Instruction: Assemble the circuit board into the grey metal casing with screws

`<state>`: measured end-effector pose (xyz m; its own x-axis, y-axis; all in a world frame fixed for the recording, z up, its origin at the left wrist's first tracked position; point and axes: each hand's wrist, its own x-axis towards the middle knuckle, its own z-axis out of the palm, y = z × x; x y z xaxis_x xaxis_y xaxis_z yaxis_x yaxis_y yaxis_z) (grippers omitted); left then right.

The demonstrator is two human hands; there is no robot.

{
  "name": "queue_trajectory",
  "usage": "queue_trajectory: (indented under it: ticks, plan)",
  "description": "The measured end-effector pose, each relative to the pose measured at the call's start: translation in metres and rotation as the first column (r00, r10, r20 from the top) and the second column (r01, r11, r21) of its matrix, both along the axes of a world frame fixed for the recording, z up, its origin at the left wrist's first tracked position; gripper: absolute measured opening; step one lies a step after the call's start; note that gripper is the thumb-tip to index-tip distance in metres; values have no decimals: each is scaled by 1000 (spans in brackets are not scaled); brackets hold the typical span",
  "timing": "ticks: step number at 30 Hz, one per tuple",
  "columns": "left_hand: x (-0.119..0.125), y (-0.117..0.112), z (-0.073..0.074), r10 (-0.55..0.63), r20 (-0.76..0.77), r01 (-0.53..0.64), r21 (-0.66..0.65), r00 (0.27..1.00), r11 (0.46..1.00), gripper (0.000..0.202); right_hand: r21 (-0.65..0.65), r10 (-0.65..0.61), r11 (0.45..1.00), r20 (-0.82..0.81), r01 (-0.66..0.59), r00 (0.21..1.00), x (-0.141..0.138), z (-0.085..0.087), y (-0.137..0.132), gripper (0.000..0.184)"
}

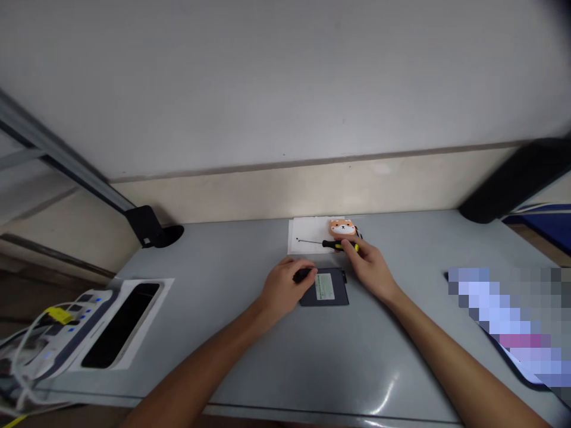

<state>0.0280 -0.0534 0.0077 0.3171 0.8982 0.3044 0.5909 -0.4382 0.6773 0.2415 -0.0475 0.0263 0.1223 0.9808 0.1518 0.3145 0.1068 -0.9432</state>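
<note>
On the desk in front of me lies a flat, dark rectangular device (339, 292) with a pale printed label (325, 286). My left hand (283, 287) is closed at its left side, pinching a small black piece (302, 274) whose kind I cannot make out. In my right hand (370, 267) is a screwdriver (332, 244) with a black and yellow handle, its thin shaft pointing left above a white sheet of paper (306, 229). Tiny dark specks show near the screwdriver's tip. An orange animal-face case (342, 228) rests on the paper, just beyond my right fingers.
At the left, a dark-screened phone (122, 324) lies on white paper beside a power strip (74, 339) with cables. A pixelated screen (513, 327) is at the right. A black cylinder (508, 187) leans at the back right. The wall (285, 190) borders the desk.
</note>
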Motion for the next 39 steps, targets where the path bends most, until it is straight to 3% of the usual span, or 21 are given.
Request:
queue_trajectory:
  ticks: [5,9,10,11,13,19,23,26,29,33,39]
  plan:
    - [-1,3,0,-66,31,65,40,997,997,15,-30,-90,996,-100,88,991,0,5,0,50]
    - [-15,7,15,-233,22,234,-90,972,968,17,-90,-195,980,-232,178,953,1,8,2,50]
    - [-21,8,20,-315,2,311,-152,949,938,32,-100,-221,975,-262,201,939,2,8,3,49]
    - [-25,8,25,-405,-31,387,-231,914,893,62,-103,-247,969,-287,226,926,3,9,3,48]
    - [-33,8,32,-494,-86,444,-327,865,834,100,-99,-300,954,-311,283,902,5,10,4,44]
    - [-28,3,35,-456,-133,412,-264,880,872,67,-55,-388,918,-337,393,858,10,14,3,35]
    - [-25,3,37,-433,-79,399,-270,898,876,64,-18,-404,905,-353,426,844,13,21,2,33]
    - [-26,4,38,-399,-16,377,-297,917,877,45,16,-412,893,-374,450,831,15,26,1,29]
    - [-26,8,36,-400,-4,387,-243,917,890,28,19,-429,881,-395,473,813,17,28,1,25]
    - [-25,10,38,-368,-24,359,-171,930,918,45,29,-416,886,-394,463,820,17,27,-1,23]
    - [-26,9,41,-345,-13,332,-240,938,912,39,106,-311,919,-401,381,862,17,25,-5,19]
